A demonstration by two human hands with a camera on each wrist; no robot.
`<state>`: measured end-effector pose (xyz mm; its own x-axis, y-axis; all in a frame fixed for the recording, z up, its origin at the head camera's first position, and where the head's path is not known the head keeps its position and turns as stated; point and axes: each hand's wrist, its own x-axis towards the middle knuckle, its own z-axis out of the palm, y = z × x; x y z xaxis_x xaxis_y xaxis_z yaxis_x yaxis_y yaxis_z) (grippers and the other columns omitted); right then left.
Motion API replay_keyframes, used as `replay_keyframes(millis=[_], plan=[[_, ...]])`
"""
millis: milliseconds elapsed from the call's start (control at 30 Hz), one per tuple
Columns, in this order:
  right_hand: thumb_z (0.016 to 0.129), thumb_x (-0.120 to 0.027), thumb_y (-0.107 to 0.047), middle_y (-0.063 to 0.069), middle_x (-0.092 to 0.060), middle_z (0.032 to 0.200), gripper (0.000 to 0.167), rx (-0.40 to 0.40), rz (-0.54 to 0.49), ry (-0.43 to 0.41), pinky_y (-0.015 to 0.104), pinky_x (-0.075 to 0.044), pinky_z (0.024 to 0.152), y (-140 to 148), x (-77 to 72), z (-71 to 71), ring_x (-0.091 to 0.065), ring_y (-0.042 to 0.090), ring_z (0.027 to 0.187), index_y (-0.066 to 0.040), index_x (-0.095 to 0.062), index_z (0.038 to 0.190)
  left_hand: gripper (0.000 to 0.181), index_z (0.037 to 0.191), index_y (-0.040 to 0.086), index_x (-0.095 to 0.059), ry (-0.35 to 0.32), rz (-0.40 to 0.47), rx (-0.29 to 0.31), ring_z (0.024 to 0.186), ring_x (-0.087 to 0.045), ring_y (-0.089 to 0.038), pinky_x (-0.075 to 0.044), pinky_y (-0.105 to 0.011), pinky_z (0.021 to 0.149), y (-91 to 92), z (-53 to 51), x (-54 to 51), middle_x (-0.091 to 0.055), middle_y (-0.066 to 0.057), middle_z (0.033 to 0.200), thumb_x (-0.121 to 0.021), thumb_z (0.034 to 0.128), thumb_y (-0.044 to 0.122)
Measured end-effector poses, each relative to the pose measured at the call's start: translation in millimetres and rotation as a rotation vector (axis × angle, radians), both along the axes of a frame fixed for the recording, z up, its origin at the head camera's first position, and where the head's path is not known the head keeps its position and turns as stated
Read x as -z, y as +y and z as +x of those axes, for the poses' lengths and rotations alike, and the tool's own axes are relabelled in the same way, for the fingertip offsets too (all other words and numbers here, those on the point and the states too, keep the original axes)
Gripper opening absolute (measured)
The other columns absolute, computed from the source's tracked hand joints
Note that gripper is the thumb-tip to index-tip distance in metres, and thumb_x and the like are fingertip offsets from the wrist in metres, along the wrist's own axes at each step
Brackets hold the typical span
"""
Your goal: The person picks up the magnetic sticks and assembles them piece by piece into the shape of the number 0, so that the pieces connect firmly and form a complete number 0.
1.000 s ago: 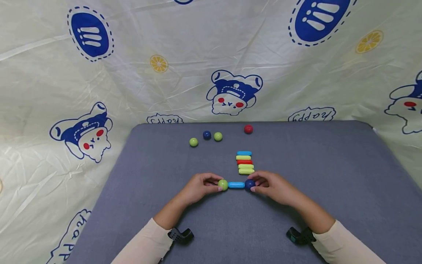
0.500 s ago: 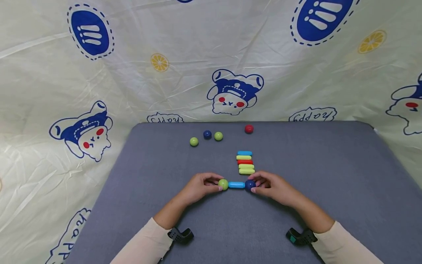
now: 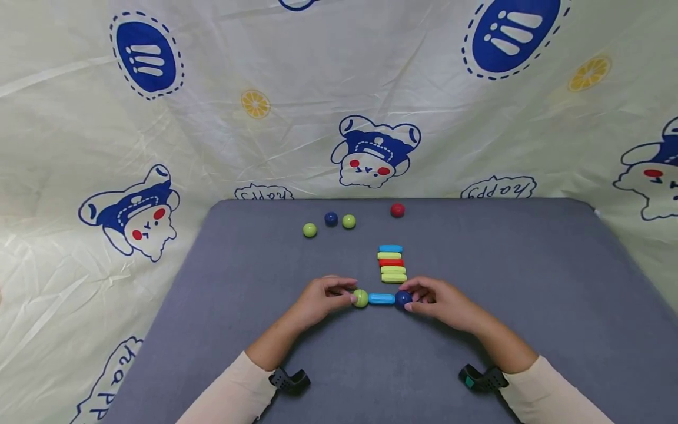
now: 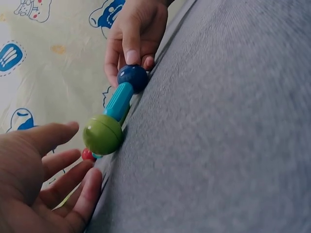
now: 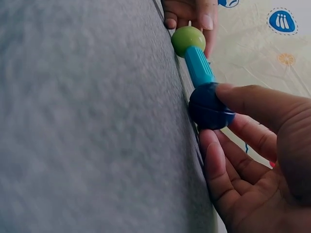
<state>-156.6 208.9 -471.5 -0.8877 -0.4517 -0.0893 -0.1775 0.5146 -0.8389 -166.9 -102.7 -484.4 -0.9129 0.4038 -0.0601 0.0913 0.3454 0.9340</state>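
Note:
A light green ball (image 3: pixel 361 298), a short ribbed blue rod (image 3: pixel 381 299) and a dark blue ball (image 3: pixel 403 299) lie joined in a line on the table. My left hand (image 3: pixel 326 300) is beside the green ball; in the left wrist view its thumb and fingers are spread, with a small gap to the green ball (image 4: pixel 103 135). My right hand (image 3: pixel 442 300) pinches the dark blue ball. The right wrist view shows the thumb on one side of this dark blue ball (image 5: pixel 210 108) and fingertips at the other.
Several short rods in blue, yellow and red, such as a red rod (image 3: pixel 391 262), lie in a column beyond the joined piece. Farther back sit two green balls (image 3: pixel 309 229), a blue ball (image 3: pixel 331 219) and a red ball (image 3: pixel 397 209). A grey cloth covers the table (image 3: pixel 254 253).
My left thumb and fingers have come off the green ball and spread slightly. The joined piece has shifted a touch to the right; my right hand keeps its hold on the dark blue ball.

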Motion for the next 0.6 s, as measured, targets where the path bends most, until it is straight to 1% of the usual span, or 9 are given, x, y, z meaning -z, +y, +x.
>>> replay_keyframes(millis=[67,167,300,367,467,600], plan=[[0.092,-0.075,-0.024,0.005,-0.065,0.104,0.035,0.002,0.006,-0.003,0.023,-0.05,0.075,2,0.8,-0.1,-0.058,0.013,0.091,-0.012,-0.066,0.124,0.036,0.125,0.013,-0.072,0.018,-0.006,-0.025,0.092,-0.062,-0.01,-0.051,-0.02,0.075,1.5,0.5,-0.4,-0.07,-0.008,0.114,-0.076,0.092,0.027],[0.092,-0.075,-0.024,0.005,-0.065,0.106,0.035,0.003,0.015,-0.001,0.023,-0.051,0.076,5,2.1,-1.0,-0.058,0.014,0.093,-0.012,-0.066,0.124,0.034,0.122,0.014,-0.074,0.046,-0.021,-0.049,0.095,-0.061,-0.012,-0.05,-0.023,0.078,5.6,-0.6,-3.0,-0.069,-0.007,0.112,-0.076,0.0918,0.028],[0.093,-0.075,-0.024,0.006,-0.066,0.108,0.036,0.003,0.016,-0.008,0.023,-0.051,0.077,6,0.5,-1.4,-0.059,0.016,0.095,-0.012,-0.066,0.125,0.03,0.119,0.016,-0.076,0.067,-0.049,-0.056,0.098,-0.061,-0.012,-0.05,-0.029,0.085,14.7,-8.7,-8.1,-0.07,-0.003,0.11,-0.076,0.0916,0.029],[0.093,-0.075,-0.024,0.006,-0.066,0.109,0.036,0.0,0.016,-0.01,0.023,-0.051,0.077,7,0.1,-1.9,-0.059,0.016,0.095,-0.011,-0.065,0.125,0.03,0.119,0.017,-0.076,0.069,-0.072,-0.049,0.099,-0.061,-0.012,-0.05,-0.031,0.086,22.0,-15.3,-11.1,-0.07,-0.001,0.11,-0.075,0.0921,0.029],[0.092,-0.075,-0.025,0.006,-0.066,0.108,0.036,0.004,0.022,-0.011,0.023,-0.051,0.077,8,2.4,-3.3,-0.059,0.016,0.094,-0.012,-0.066,0.124,0.029,0.12,0.018,-0.076,0.072,-0.125,-0.021,0.098,-0.06,-0.011,-0.051,-0.031,0.086,35.2,-24.2,-15.6,-0.07,0.001,0.109,-0.074,0.093,0.029],[0.092,-0.075,-0.026,0.004,-0.066,0.107,0.035,0.002,0.032,-0.01,0.023,-0.052,0.077,7,5.5,-4.6,-0.06,0.015,0.093,-0.014,-0.066,0.123,0.026,0.117,0.017,-0.076,0.083,-0.165,0.016,0.096,-0.061,-0.008,-0.051,-0.027,0.084,51.1,-31.7,-19.4,-0.071,0.0,0.111,-0.074,0.0931,0.026]])
